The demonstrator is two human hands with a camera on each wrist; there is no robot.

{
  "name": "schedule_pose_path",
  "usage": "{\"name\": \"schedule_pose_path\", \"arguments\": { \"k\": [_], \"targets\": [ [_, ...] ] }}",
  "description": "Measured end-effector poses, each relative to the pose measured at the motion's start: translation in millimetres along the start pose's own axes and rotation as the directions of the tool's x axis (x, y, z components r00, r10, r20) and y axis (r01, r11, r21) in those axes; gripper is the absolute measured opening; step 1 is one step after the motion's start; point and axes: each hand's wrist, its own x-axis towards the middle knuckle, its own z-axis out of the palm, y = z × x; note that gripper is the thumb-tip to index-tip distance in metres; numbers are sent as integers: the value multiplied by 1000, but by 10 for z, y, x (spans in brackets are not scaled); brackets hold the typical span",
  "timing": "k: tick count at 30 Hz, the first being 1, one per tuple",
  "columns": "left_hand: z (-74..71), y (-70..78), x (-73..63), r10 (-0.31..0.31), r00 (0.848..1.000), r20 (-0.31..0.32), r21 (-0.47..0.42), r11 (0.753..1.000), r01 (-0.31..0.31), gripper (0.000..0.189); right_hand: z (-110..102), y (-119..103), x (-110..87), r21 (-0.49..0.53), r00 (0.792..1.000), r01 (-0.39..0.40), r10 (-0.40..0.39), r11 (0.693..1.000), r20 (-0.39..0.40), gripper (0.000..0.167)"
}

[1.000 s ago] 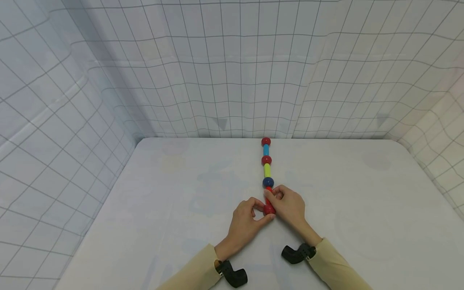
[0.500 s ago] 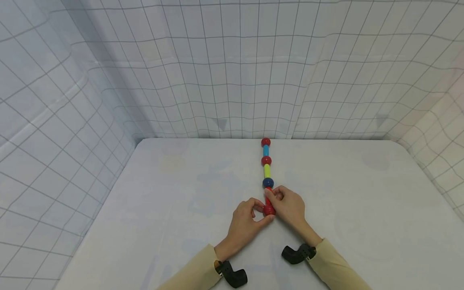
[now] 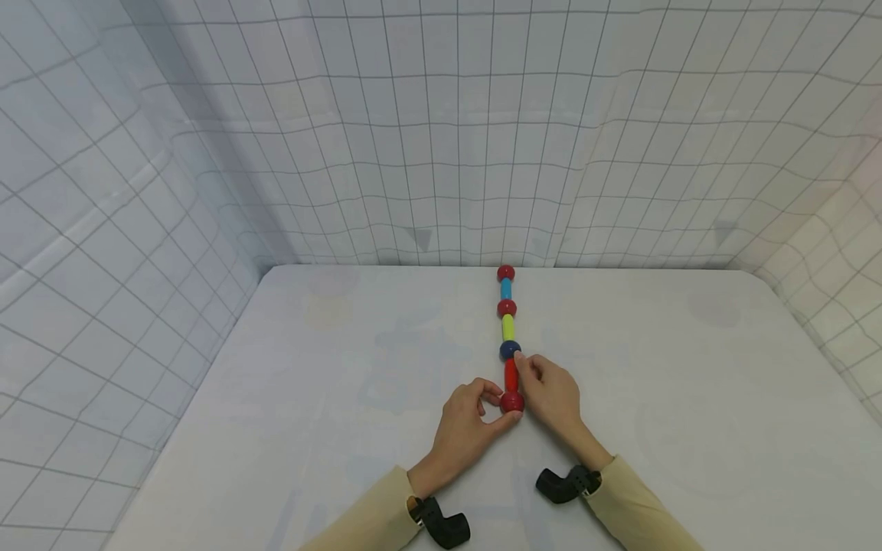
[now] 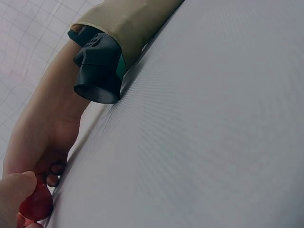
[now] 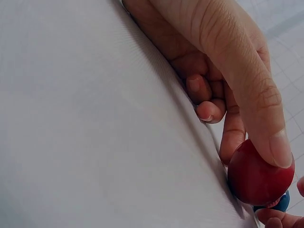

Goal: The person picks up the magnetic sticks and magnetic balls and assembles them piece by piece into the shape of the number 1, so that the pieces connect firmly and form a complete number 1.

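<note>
A straight chain of coloured balls and rods lies on the white table, running away from me in the head view. At its near end, the thumb and fingers of my left hand (image 3: 463, 425) hold a red ball (image 3: 512, 402), also close up in the right wrist view as a glossy red ball (image 5: 251, 175). From it a red rod (image 3: 511, 376) leads up to a dark blue ball (image 3: 510, 349). My right hand (image 3: 553, 392) rests just right of the rod, its thumb tip right at the blue ball's lower edge and its fingertips apart in the right wrist view.
Farther along the chain come a yellow-green rod (image 3: 508, 327), a red ball (image 3: 506, 308), a light blue rod (image 3: 506, 288) and another red ball (image 3: 506, 272) near the table's back edge. White grid-patterned curtain (image 3: 441, 138) hangs behind and at both sides.
My right thumb has come off the red rod and shifted up and right to the blue ball's edge, so the rod now shows in full. The left hand stays on the near red ball.
</note>
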Motion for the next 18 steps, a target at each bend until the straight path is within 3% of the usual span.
{"name": "schedule_pose_path", "arguments": {
  "k": [18],
  "targets": [
    [8,-23,-11,-1,1000,-1,-1,1000,1,31,-25,17,7,1,1000,12,-12,1000,-11,43]
  ]
}}
